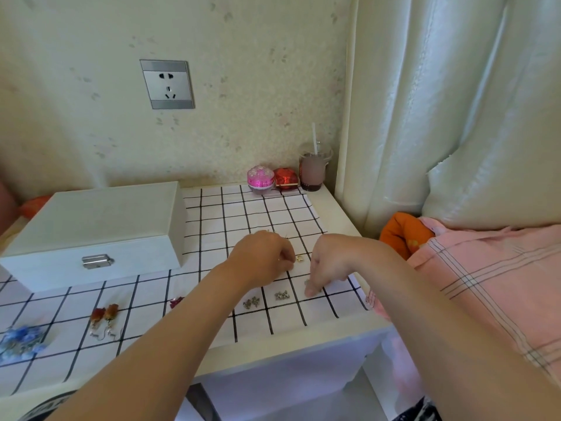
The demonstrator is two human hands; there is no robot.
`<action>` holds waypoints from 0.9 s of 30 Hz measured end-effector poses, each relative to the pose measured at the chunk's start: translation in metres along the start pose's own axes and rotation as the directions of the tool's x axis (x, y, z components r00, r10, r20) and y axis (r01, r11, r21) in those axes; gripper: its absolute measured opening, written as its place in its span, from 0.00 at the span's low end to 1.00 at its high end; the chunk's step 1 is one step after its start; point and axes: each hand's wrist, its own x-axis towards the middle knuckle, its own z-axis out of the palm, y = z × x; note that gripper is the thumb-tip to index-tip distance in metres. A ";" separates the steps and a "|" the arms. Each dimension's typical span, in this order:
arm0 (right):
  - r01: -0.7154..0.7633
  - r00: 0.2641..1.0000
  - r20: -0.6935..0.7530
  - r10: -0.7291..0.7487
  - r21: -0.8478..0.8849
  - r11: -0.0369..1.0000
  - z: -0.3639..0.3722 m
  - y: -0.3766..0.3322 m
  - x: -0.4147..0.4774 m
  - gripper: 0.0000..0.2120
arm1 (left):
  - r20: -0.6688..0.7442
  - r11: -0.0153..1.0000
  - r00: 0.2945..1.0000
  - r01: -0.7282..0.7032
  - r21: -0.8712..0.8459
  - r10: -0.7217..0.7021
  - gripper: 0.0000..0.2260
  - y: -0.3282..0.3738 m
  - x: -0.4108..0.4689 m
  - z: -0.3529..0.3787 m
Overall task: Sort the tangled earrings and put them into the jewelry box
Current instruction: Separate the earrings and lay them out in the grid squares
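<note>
Right of the jewelry box (pixel 94 226), right hand (pixel 331 262): fingertips (pixel 311 290) bunched and pointing down, pinching a small silver earring (pixel 307 281) on the cloth. It appears to be going down beside its like.
Left hand (pixel 261 256): nearer the box, fingers curled under the palm. Whether they grip anything cannot be told.
Gold earring (pixel 300 258): small, shiny, rounded, lying between the two hands and just beside the left fingers.
Silver pairs (pixel 251 302) (pixel 282 295): right of the box and nearer the person, two by two in neighbouring squares. They look like dull cast metal with fine detail too small to read.
Red flower earring (pixel 176 302): in front of the box, single, partly behind the left forearm.
Drop earrings (pixel 104 314): in front of the box latch (pixel 97 261), amber-red beads on wire hooks, side by side.
Blue cluster (pixel 22 340): in front of the box at its left end, soft and petal-like, seemingly bunched together.
Grid cloth (pixel 212 214): under the box, white with black lines – the squares serve as sorting cells.
Box: white, matte, rectangular, lid closed with a metal latch. Judged stage – sorting is well advanced, nothing boxed.
</note>
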 end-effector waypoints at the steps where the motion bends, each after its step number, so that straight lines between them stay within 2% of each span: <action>1: 0.003 1.000 -0.005 -0.003 0.001 1.000 0.001 -0.001 0.000 0.21 | 0.004 0.999 1.000 -0.008 -0.035 0.008 0.05 0.000 0.000 0.000; 7: 0.073 0.995 -0.072 -0.065 0.116 0.991 -0.006 0.003 -0.001 0.12 | 0.102 0.950 0.994 -0.007 -0.312 0.041 0.06 0.005 -0.004 -0.001; 10: 0.093 0.991 -0.110 -0.072 0.197 0.976 -0.008 0.008 -0.001 0.06 | 0.077 0.903 0.997 0.027 -0.428 0.007 0.08 0.007 -0.003 -0.003; 13: 0.116 0.988 -0.128 -0.081 0.292 0.949 -0.010 0.011 -0.001 0.06 | 0.061 0.860 0.997 0.068 -0.506 -0.044 0.07 0.005 -0.001 -0.007; 16: 0.103 0.989 -0.128 -0.072 0.255 0.962 -0.013 0.015 -0.001 0.05 | 0.089 0.858 0.994 0.097 -0.505 -0.060 0.06 0.001 0.001 -0.009; 18: 0.055 0.995 -0.086 -0.041 0.171 0.984 -0.013 0.017 -0.002 0.04 | 0.108 0.853 0.992 0.106 -0.511 -0.058 0.07 -0.001 0.000 -0.008; 21: 0.011 1.000 -0.028 -0.010 0.056 0.998 -0.008 0.016 -0.002 0.10 | 0.119 0.865 0.993 0.079 -0.496 -0.022 0.07 -0.001 0.000 -0.006; 27: 0.014 0.999 -0.053 -0.011 0.045 0.999 -0.005 0.014 0.002 0.07 | 0.155 0.891 0.986 0.015 -0.454 0.062 0.05 0.006 -0.003 0.002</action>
